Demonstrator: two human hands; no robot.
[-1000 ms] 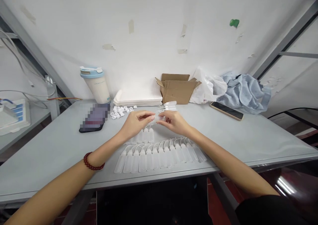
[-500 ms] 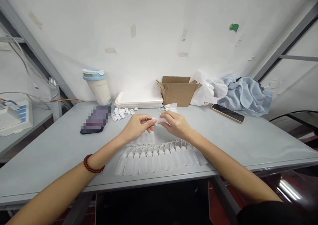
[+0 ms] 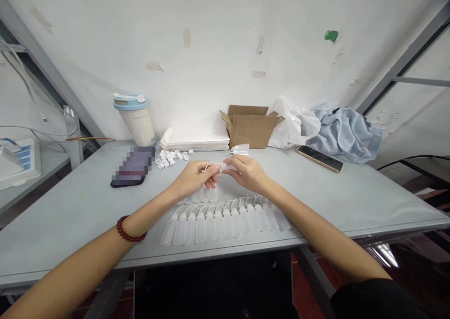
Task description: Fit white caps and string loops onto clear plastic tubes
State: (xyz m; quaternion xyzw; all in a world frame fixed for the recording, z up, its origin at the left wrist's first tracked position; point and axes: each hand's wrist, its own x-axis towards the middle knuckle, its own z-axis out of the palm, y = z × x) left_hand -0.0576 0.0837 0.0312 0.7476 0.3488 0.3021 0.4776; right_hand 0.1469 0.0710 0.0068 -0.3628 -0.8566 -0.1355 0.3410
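Note:
Above the middle of the grey table, my left hand (image 3: 194, 177) pinches a small white piece with a thin looped strap (image 3: 207, 167) between thumb and fingers. Close beside it, the thumb and fingers of my right hand (image 3: 250, 172) are closed on a translucent plastic bottle (image 3: 228, 166), mostly covered by the fingers. The two held pieces meet or nearly meet between my fingertips. Below my hands lies a row of small translucent bottles (image 3: 211, 227) with white tops and looped straps. A shorter row of bottles (image 3: 202, 194) sits behind it, partly hidden by my left hand.
Loose white caps (image 3: 171, 158) lie left of my hands; several more bottles (image 3: 241, 149) lie before the open cardboard box (image 3: 250, 130). Around them are a white stack (image 3: 195, 140), tumbler (image 3: 137, 122), pixelated phone-like object (image 3: 135, 166), phone (image 3: 319, 158), plastic bag (image 3: 291, 124) and blue cloth (image 3: 346, 133).
The view has shifted slightly. My hands stay together over the table with the same pieces, and the fingertips have moved only a little.

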